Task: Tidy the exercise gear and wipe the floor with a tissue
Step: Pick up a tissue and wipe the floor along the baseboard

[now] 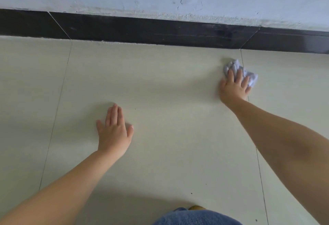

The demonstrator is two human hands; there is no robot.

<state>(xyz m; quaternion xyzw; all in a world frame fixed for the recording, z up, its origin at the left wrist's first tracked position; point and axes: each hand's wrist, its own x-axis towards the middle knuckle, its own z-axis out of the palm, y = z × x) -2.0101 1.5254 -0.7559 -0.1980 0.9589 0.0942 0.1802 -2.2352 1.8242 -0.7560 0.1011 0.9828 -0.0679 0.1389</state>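
Fingers (237, 76) of the right hand (233, 87) are spread and laid flat over a crumpled white tissue (249, 77), which is pressed against the pale tiled floor (169, 100) near the dark skirting board (151, 30), right beside a grout line (242, 57). Nothing is pinched; the wad is held down only by pressure from above.

Several risks can be judged from this. The thin paper may be torn or rolled into shreds if it is dragged hard across the grout line, and bits could be left behind on the tile. Because the tissue is only partly covered, with its edges showing beyond the fingertips, it could be slipped off during a fast stroke. A few dark specks (191, 193) lying nearer the body could be missed if wiping is kept to the far strip along the wall.

The right arm is stretched far forward and outward, nearly straight at the elbow. The left hand (114, 130) is planted palm down on the floor, fingers together and extended, thumb out, gripping nothing; weight appears to be borne on it. A denim-clad knee (195, 217) is seen at the bottom edge. No exercise gear is in view.
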